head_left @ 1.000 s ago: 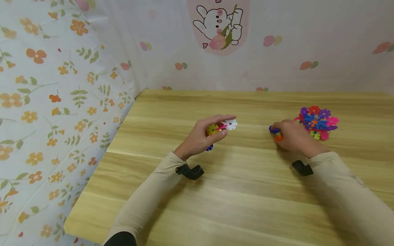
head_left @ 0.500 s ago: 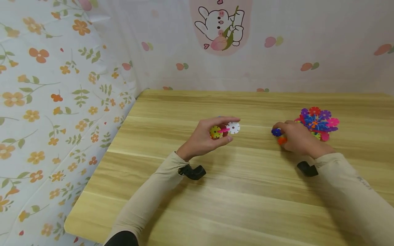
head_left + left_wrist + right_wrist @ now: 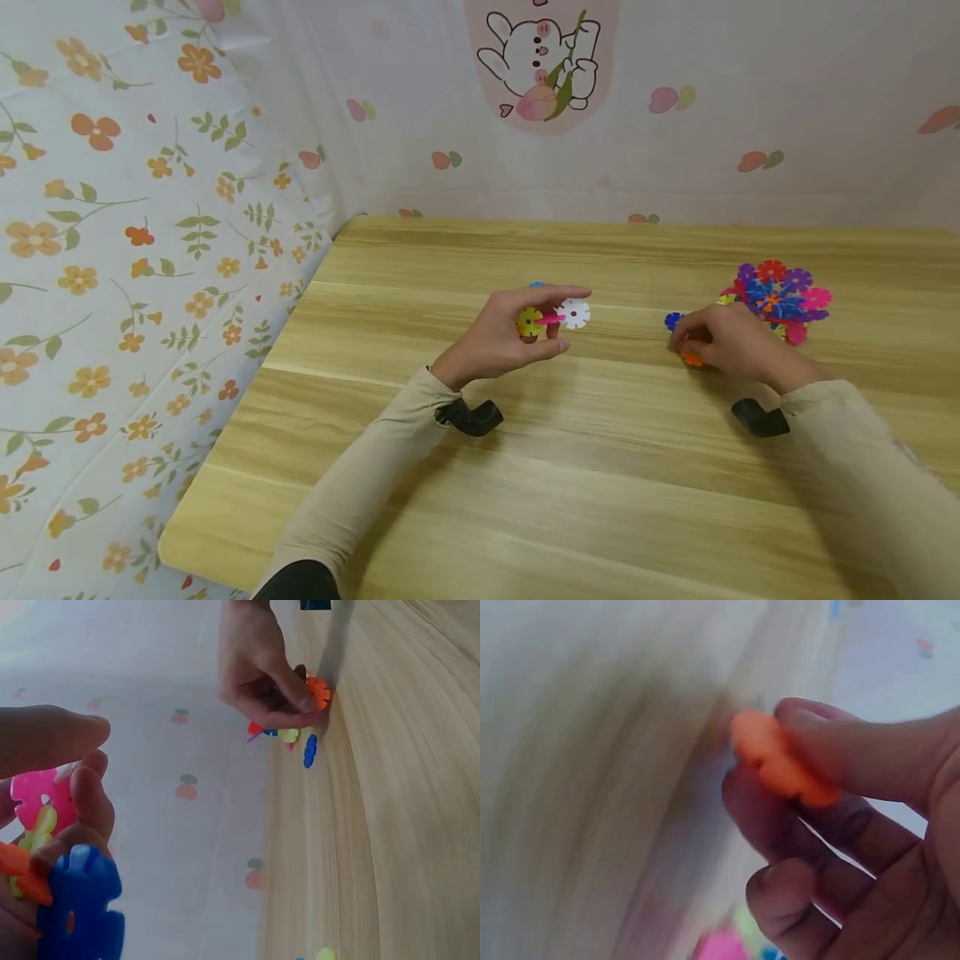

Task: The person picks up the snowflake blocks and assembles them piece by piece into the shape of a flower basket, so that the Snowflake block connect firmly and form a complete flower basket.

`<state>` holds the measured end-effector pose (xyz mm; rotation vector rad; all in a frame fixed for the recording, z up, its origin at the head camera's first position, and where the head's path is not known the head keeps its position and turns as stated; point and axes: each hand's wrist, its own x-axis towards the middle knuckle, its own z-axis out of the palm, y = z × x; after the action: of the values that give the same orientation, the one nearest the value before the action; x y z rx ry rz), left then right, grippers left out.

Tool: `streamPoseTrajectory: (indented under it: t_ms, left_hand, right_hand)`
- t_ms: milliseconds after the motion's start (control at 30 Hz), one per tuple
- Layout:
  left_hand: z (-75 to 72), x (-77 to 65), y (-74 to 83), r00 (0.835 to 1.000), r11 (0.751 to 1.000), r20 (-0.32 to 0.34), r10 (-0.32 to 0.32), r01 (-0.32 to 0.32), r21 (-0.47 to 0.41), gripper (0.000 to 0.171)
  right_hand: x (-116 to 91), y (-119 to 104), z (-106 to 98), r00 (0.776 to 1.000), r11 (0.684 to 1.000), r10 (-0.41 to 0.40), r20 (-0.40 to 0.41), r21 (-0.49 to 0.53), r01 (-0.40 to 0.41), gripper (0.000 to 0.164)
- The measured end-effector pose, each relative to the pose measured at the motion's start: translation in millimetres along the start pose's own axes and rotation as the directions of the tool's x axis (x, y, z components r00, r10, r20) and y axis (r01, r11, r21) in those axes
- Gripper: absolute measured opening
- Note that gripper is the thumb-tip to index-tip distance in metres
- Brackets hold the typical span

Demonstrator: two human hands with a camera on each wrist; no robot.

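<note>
My left hand [image 3: 495, 337] is curled round a cluster of joined plastic snowflake discs, raised above the table. A yellow disc [image 3: 528, 322], a pink disc [image 3: 41, 796] and a white disc [image 3: 575, 314] show between thumb and fingers. In the left wrist view, a blue disc [image 3: 82, 907] and an orange piece [image 3: 28, 879] of the cluster are nearest the camera. On the right, my right hand [image 3: 738, 340] pinches a single orange snowflake disc [image 3: 784, 761] between thumb and fingers, low over the table. A loose dark blue disc [image 3: 672, 320] lies beside its fingertips.
A pile of colourful snowflake discs [image 3: 780, 304] lies just beyond the right hand, partly hidden by it. The wooden table [image 3: 600, 467] ends at a patterned cloth [image 3: 697, 183] along the back, and more floral cloth [image 3: 112, 292] hangs at the left.
My right hand has moved slightly right, away from the dark blue disc, and pinches the orange disc. The left hand has drifted a little right with its cluster, showing more of the white disc.
</note>
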<state>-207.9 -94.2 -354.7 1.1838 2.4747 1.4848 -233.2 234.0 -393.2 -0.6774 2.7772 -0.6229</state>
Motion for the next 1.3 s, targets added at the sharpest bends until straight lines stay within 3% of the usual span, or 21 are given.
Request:
streamPoseTrajectory:
  t_ms: [133, 233, 300, 467, 567, 633, 700, 767, 900, 1000, 1100, 1233, 1300]
  left_hand:
    - [-0.9, 2.8, 2.6, 0.998, 0.999, 0.042, -0.036, 0.035, 0.034, 0.054]
    - [-1.1, 5.1, 4.9, 0.995, 0.997, 0.076, -0.069, 0.066, 0.039, 0.057]
    - [-1.0, 6.5, 5.8, 0.992, 0.996, 0.096, -0.079, 0.075, 0.04, 0.059]
    - [0.7, 6.7, 6.4, 0.988, 0.996, 0.131, -0.086, 0.082, 0.03, 0.058]
    - [2.2, 5.1, 5.9, 0.988, 0.996, 0.127, -0.083, 0.079, 0.035, 0.052]
    - [3.4, 4.6, 5.5, 0.991, 0.997, 0.113, -0.072, 0.067, 0.043, 0.048]
    - [4.6, 5.0, 4.6, 0.994, 0.998, 0.1, -0.054, 0.049, 0.045, 0.046]
    - [5.5, 5.8, 3.9, 0.996, 0.999, 0.083, -0.04, 0.036, 0.041, 0.046]
    - [6.3, 6.7, 3.9, 0.999, 0.999, 0.043, -0.033, 0.032, 0.025, 0.046]
    - [7.5, 7.1, 4.2, 0.999, 1.0, 0.015, -0.031, 0.03, 0.009, 0.045]
    - [9.5, 7.8, 4.5, 1.0, 1.0, 0.005, -0.018, 0.018, -0.021, 0.042]
    - [11.8, 7.1, 7.2, 1.0, 0.999, 0.007, -0.004, 0.004, -0.053, 0.041]
    - [12.9, 7.0, 8.6, 1.0, 0.998, 0.012, 0.012, -0.011, -0.054, 0.04]
  right_hand:
    - [-2, -34, -2, 0.996, 0.973, -0.059, -0.064, 0.22, 0.072, 0.01]
    - [-3, -63, -6, 0.992, 0.901, -0.089, -0.094, 0.418, 0.12, 0.015]
    - [-4, -79, -8, 0.988, 0.855, -0.102, -0.117, 0.497, 0.147, 0.02]
    - [-7, -102, -6, 0.973, 0.812, -0.09, -0.212, 0.55, 0.195, 0.019]
    - [-9, -107, 0, 0.953, 0.812, -0.075, -0.294, 0.536, 0.229, 0.016]
    - [-11, -108, 5, 0.928, 0.821, -0.084, -0.362, 0.502, 0.271, 0.016]
    - [-14, -109, 10, 0.887, 0.844, -0.115, -0.448, 0.427, 0.325, 0.016]
    - [-16, -110, 13, 0.83, 0.866, -0.149, -0.537, 0.334, 0.372, 0.017]
    - [-16, -113, 19, 0.691, 0.893, -0.231, -0.685, 0.133, 0.43, 0.021]
    - [-14, -113, 24, 0.594, 0.886, -0.279, -0.755, 0.036, 0.462, 0.023]
    - [-11, -113, 33, 0.502, 0.872, -0.326, -0.801, -0.049, 0.487, 0.004]
    - [-9, -115, 45, 0.381, 0.858, -0.403, -0.832, -0.2, 0.473, 0.034]
    - [-7, -117, 50, 0.326, 0.854, -0.428, -0.843, -0.259, 0.451, 0.036]
